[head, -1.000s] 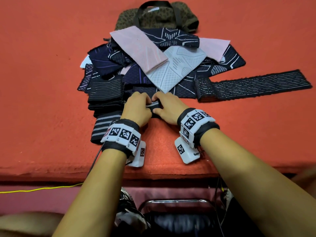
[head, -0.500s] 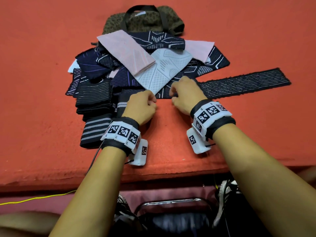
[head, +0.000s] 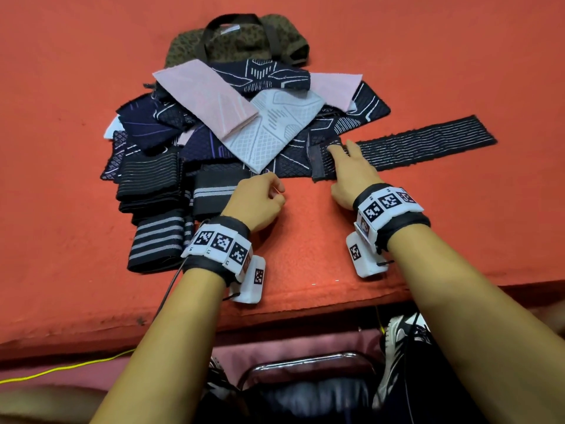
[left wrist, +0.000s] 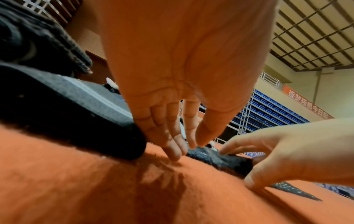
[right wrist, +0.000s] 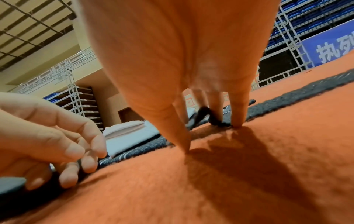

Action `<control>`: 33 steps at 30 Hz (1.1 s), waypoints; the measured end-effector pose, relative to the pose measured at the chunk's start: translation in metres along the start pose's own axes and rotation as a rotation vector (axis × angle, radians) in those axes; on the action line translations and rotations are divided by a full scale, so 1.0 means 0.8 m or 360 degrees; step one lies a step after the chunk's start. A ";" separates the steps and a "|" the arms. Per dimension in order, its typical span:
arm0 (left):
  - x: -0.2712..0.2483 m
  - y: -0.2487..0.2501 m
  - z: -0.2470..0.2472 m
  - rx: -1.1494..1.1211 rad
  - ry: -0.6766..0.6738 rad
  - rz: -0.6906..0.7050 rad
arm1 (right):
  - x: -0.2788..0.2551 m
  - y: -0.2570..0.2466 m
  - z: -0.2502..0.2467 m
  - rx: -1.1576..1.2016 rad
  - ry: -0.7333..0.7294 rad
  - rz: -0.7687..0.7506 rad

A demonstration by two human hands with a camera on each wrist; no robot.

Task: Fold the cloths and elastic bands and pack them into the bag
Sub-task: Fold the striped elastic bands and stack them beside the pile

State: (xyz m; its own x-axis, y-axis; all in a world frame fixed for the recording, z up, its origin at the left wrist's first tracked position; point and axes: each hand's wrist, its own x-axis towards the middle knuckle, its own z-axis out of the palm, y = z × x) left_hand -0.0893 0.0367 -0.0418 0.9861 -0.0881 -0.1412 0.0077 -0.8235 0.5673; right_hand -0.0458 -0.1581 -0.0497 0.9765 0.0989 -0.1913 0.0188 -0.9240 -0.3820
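Observation:
A long black elastic band [head: 428, 139] with thin white lines lies flat at the right of the cloth pile. My right hand [head: 339, 154] rests its straight fingers on the band's left end, thumb on the table; in the right wrist view the fingertips [right wrist: 236, 121] press down at the band's edge [right wrist: 287, 98]. My left hand [head: 275, 191] hangs loosely curled and holds nothing, beside a folded black band with grey stripes [head: 214, 194]. In the left wrist view its fingers [left wrist: 172, 148] touch the table next to that folded band [left wrist: 76, 113]. The olive patterned bag [head: 238, 44] lies behind the pile.
The pile holds a pink cloth [head: 208, 96], a white patterned cloth [head: 275, 123] and several navy cloths. Two more folded striped bands [head: 149, 179] [head: 159, 243] lie at the left. The orange table's front edge [head: 305, 313] runs under my wrists.
Both hands have let go of the folded grey-striped band. My right hand has moved right onto the long band's end, and the left hand has stayed by the folded band.

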 end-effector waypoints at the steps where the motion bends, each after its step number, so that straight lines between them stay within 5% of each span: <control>1: -0.001 0.001 0.000 -0.0005 -0.0007 0.0002 | 0.001 0.000 0.000 -0.0033 0.0026 -0.0025; 16: -0.002 0.004 0.008 0.0033 -0.0145 0.0045 | -0.003 -0.011 -0.001 -0.0249 0.0106 -0.0053; 21: 0.000 0.001 0.012 0.0025 -0.0130 0.0042 | 0.000 -0.012 0.000 -0.0394 -0.0120 -0.0067; 28: 0.003 -0.004 0.014 0.0001 -0.0112 0.0011 | -0.014 -0.027 -0.014 -0.0321 -0.0038 -0.0029; 33: 0.008 -0.005 0.018 -0.0188 0.0002 -0.0076 | -0.023 -0.045 -0.015 -0.0128 -0.0132 -0.0225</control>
State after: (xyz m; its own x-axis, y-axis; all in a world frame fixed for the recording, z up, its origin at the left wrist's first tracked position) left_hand -0.0854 0.0313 -0.0569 0.9844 -0.0497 -0.1690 0.0738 -0.7549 0.6517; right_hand -0.0615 -0.1309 -0.0211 0.9419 0.2571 -0.2161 0.1751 -0.9250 -0.3374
